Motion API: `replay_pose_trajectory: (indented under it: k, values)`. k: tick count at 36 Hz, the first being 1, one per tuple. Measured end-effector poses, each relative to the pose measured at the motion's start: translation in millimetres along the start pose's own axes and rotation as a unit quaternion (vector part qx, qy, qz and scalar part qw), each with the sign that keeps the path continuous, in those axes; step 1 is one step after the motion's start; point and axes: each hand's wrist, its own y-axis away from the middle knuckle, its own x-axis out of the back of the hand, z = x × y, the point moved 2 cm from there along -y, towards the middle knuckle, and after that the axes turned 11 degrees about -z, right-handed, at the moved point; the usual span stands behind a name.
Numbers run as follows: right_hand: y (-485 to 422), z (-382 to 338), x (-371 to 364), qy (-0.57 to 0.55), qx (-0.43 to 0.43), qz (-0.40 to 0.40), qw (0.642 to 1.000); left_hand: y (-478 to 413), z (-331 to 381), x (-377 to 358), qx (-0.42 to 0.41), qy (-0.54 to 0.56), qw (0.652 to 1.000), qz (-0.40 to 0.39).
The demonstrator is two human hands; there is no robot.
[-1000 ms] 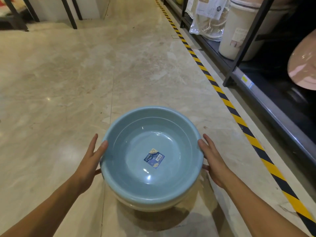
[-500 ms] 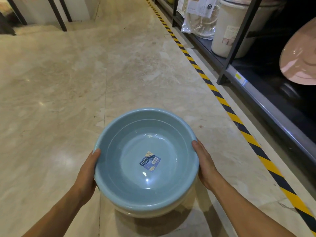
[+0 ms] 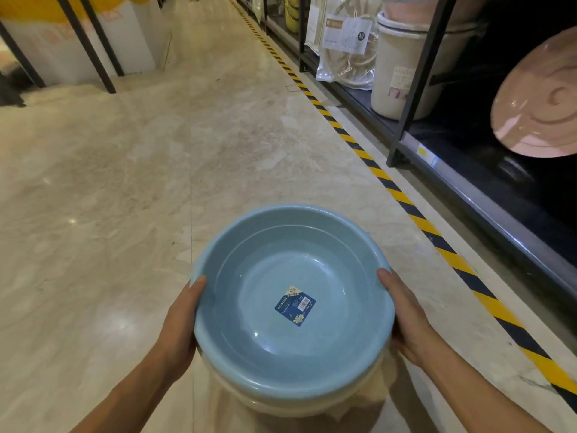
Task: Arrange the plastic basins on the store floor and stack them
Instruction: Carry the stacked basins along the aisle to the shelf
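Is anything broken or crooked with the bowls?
Nothing looks broken. The blue basin sits nested in a cream basin beneath it, rims roughly level, with the left hand and right hand gripping opposite sides. The sticker inside lies at a slant, which seems harmless.

The blue basin (image 3: 293, 295) is smooth, glossy plastic with a paper label (image 3: 295, 305). The marble-look floor (image 3: 125, 182) is polished and shiny.
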Motion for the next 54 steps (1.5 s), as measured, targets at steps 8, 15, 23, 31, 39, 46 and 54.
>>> replay_pose_trajectory:
  k: [8,15,23,31,39,46,54]
  values:
    - [53.0,-79.4,36.5,0.066,0.074,0.075,0.992,-23.3,82.3,-72.0,-0.101,-0.041,0.985,-0.131]
    - [105.7,-156.9,52.9,0.104,0.110,0.194,0.969,-68.6,147.0,-139.5,-0.118,-0.031,0.965,-0.231]
    - [159.6,-236.1,57.5,0.117,0.097,0.322,0.935,-82.0,214.3,-217.4,-0.126,-0.012,0.926,-0.354]
    - [203.3,-263.7,77.1,0.076,0.081,0.377,0.920,-81.5,254.8,-284.7,-0.096,-0.028,0.891,-0.443]
    - [233.0,-245.6,146.3,0.058,0.091,0.441,0.891,-90.2,241.1,-368.8,-0.081,-0.073,0.871,-0.479]
    - [264.2,-238.0,223.9,0.013,0.114,0.475,0.873,-103.1,218.9,-479.8,-0.066,-0.106,0.846,-0.518]
    - [283.2,-251.9,322.6,0.013,0.128,0.511,0.850,-134.7,202.0,-611.8,-0.044,-0.127,0.825,-0.549]
